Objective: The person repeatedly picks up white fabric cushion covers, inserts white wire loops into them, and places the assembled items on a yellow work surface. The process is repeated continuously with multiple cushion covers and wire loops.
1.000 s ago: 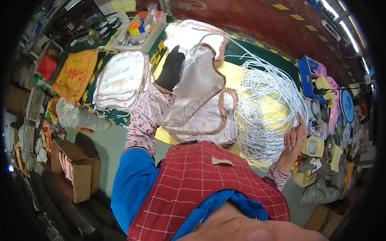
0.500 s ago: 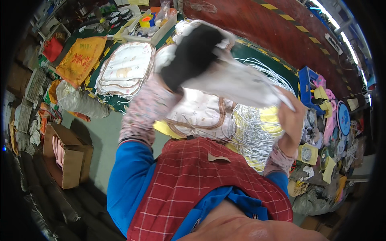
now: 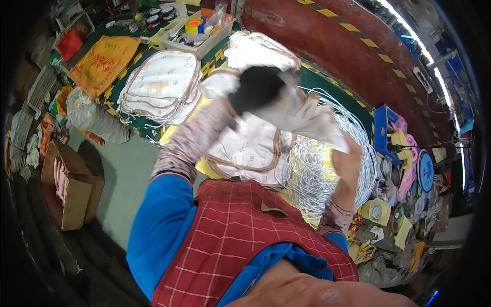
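A white fabric piece (image 3: 307,116), blurred by motion, spans between my two hands above the table. My left hand (image 3: 258,91), in a black glove, grips its left end; the fingers are smeared. At the right end, my bare right hand (image 3: 349,158) pinches the edge of the fabric. Below lies a white printed panel (image 3: 245,146) with brown trim, rounded at the corners. To its right spreads a large tangle of white cord (image 3: 317,179), partly over yellow sheets. A stack of similar trimmed panels (image 3: 162,79) sits at the left, and more trimmed panels (image 3: 261,50) lie at the back.
A tray of small supplies (image 3: 202,43) stands at the back beside an orange bag (image 3: 105,64). On the right are a blue bin (image 3: 383,125), a blue disc (image 3: 425,171) and cluttered spools. An open cardboard box (image 3: 74,187) stands at lower left. A red wall (image 3: 327,43) bounds the back.
The gloved left hand has moved down and slightly right. My right hand has shifted left and lower, and the fabric between them looks more bunched. The camera view has shifted a little.
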Available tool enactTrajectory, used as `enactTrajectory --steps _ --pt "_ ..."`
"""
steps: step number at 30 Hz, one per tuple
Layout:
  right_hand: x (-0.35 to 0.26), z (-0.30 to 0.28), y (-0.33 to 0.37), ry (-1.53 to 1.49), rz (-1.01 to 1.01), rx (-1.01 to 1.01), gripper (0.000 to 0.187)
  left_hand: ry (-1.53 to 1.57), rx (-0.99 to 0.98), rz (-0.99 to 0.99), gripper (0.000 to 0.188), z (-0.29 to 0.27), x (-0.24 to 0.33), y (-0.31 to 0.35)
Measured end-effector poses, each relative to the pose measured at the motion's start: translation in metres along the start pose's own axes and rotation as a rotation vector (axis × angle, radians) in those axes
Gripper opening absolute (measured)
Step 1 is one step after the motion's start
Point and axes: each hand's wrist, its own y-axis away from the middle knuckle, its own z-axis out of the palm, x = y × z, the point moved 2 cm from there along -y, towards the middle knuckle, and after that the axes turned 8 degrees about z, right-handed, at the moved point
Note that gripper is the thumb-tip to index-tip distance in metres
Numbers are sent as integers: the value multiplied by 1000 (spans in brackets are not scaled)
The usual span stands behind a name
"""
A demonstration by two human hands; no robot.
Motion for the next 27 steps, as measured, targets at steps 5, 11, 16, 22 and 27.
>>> enactTrajectory --steps 5,11,16,22,27 --pt "-12 -27 18 -341 269 63 31 229 62 92 22 -38 1 -33" --pt "-5 20 0 -456 372 -182 31 139 -385 -98 30 7 26 -17" --pt "4 -44 12 -515 251 133 33 386 -222 66 50 -42 -83 7" --pt "-17 9 -56 -195 179 -27 31 645 -414 4 31 -23 -93 70" --pt "98 52 -15 -569 566 432 52 619 232 -710 23 -1 -115 108"
